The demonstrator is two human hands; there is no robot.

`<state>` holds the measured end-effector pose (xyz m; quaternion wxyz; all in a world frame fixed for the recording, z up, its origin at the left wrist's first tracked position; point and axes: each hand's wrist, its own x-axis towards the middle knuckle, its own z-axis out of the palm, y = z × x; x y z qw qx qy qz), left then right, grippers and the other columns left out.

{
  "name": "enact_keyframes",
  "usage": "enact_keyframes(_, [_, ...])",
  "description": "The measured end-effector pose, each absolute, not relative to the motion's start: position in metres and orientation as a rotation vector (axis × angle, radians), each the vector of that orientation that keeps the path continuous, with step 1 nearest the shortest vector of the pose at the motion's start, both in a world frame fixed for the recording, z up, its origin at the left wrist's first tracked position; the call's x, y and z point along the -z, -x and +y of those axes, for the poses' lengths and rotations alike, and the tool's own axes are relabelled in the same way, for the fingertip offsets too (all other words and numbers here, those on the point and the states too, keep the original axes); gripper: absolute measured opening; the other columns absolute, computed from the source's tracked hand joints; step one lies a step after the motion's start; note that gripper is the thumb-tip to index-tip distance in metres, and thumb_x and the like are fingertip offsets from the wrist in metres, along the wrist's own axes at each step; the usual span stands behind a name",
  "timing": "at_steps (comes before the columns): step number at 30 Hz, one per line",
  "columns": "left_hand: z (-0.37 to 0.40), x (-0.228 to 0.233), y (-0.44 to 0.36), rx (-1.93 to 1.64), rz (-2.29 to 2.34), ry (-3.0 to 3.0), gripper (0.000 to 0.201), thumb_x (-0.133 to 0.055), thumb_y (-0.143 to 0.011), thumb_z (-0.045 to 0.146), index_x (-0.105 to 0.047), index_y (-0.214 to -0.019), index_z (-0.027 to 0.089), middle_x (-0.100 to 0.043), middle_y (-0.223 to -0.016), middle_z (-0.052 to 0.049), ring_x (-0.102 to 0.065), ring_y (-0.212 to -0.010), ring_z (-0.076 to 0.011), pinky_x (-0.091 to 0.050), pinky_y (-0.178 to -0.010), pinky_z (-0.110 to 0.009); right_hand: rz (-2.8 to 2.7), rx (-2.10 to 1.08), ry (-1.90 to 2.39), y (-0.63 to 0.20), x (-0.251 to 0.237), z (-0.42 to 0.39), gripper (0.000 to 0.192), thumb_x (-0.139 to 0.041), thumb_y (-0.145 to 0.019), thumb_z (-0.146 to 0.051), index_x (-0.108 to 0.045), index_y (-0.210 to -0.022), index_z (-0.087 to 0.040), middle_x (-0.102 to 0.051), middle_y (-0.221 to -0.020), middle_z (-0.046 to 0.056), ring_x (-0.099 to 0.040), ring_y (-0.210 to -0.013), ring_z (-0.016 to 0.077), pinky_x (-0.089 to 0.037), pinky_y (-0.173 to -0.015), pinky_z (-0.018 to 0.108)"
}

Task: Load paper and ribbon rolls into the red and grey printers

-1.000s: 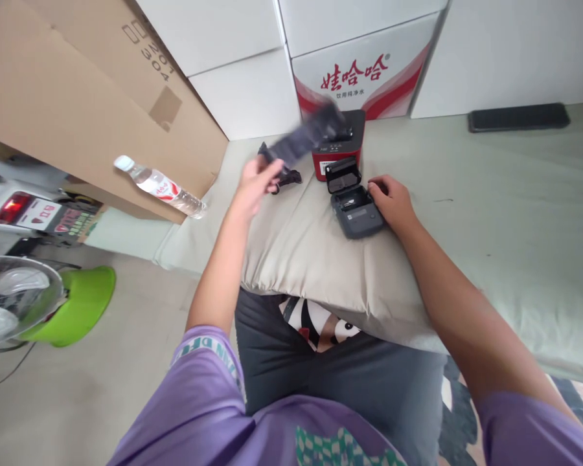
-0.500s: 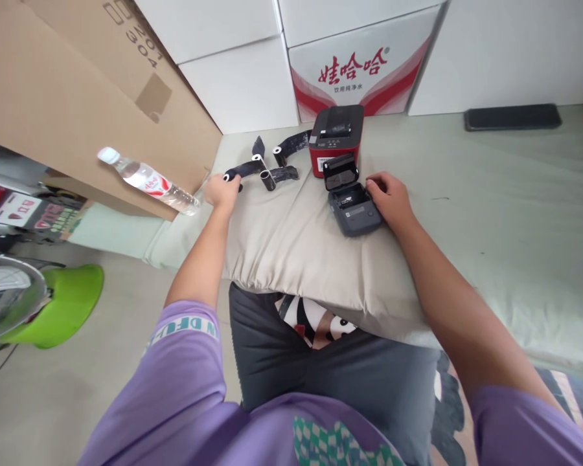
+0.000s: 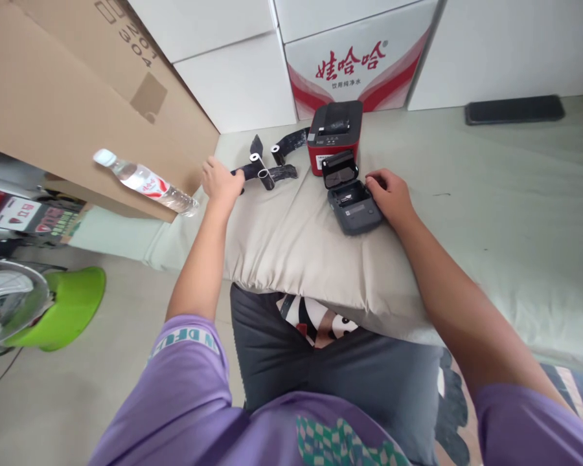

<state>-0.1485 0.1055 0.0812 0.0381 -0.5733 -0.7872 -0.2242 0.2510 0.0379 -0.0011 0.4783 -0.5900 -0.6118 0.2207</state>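
Observation:
A small dark grey portable printer [image 3: 358, 210] lies on the cushion with its lid up and its paper bay bare. My right hand [image 3: 391, 197] grips its right edge with curled fingers. On the left, my left hand [image 3: 222, 181] is closed over the end of a black paper roll [image 3: 249, 171], whose loose strip runs out to the right; the core is hidden under my fingers. Close by lie more small black rolls with unwound tails: one upright in front [image 3: 266, 179], one behind it [image 3: 255, 157] and one nearer the red-and-black printer [image 3: 278, 154].
Behind the portable printer stands the red-and-black printer [image 3: 337, 136]. A water bottle [image 3: 148, 183] lies slanted by a cardboard box [image 3: 146, 97]. White cartons [image 3: 359, 71] line the back, with a black flat object [image 3: 514, 110] before them. A green stool [image 3: 72, 310] is at lower left.
My left hand has turned and shifted over the roll, covering the white core that showed before. My right hand and the portable printer stay in place.

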Motion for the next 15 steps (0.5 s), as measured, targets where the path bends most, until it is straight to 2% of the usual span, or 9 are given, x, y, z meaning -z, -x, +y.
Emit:
enact_keyframes(2, [0.095,-0.082,0.131,0.748,-2.339,1.768,0.038,-0.064,-0.096,0.039,-0.063,-0.128,0.017,-0.063,-0.142,-0.021,-0.060,-0.139,-0.0395,-0.045,-0.121,-0.055,-1.494,-0.539,1.441,-0.251,0.001,0.038,0.037,-0.058,-0.093,-0.058,-0.071,-0.097,-0.023,-0.080,-0.098,0.011,-0.071,-0.092,0.0275,-0.059,-0.092,0.045])
enact_keyframes(6, [0.086,-0.064,0.102,0.718,-2.318,1.969,0.032,-0.070,-0.093,0.047,-0.071,-0.111,0.021,-0.072,-0.124,-0.015,-0.068,-0.124,-0.0359,-0.052,-0.109,-0.047,-1.497,-0.553,1.434,-0.252,0.000,0.038,0.036,-0.058,-0.093,-0.057,-0.071,-0.097,-0.024,-0.079,-0.098,0.011,-0.071,-0.093,0.0276,-0.059,-0.093,0.045])
enact_keyframes(9, [0.090,-0.044,0.096,0.827,-2.272,2.018,0.021,-0.071,-0.091,0.041,-0.071,-0.101,0.022,-0.074,-0.117,-0.011,-0.069,-0.118,-0.0310,-0.052,-0.102,-0.039,-1.497,-0.560,1.431,-0.252,0.000,0.037,0.036,-0.059,-0.093,-0.058,-0.071,-0.096,-0.025,-0.079,-0.099,0.010,-0.071,-0.094,0.0281,-0.059,-0.093,0.046])
enact_keyframes(13, [0.094,-0.029,0.100,1.034,-2.301,2.067,0.017,-0.067,-0.095,0.037,-0.069,-0.102,0.022,-0.077,-0.104,-0.005,-0.071,-0.101,-0.0213,-0.051,-0.093,-0.029,-1.486,-0.565,1.436,-0.251,0.000,0.036,0.035,-0.058,-0.094,-0.057,-0.071,-0.097,-0.024,-0.080,-0.100,0.011,-0.071,-0.095,0.0288,-0.059,-0.094,0.047])
enact_keyframes(15, [0.092,-0.027,0.102,1.057,-2.338,2.056,0.018,-0.067,-0.095,0.037,-0.068,-0.104,0.022,-0.077,-0.102,-0.004,-0.070,-0.100,-0.0205,-0.051,-0.093,-0.028,-1.486,-0.565,1.437,-0.250,0.000,0.036,0.035,-0.058,-0.094,-0.056,-0.072,-0.098,-0.024,-0.080,-0.100,0.010,-0.071,-0.095,0.0285,-0.059,-0.094,0.046])
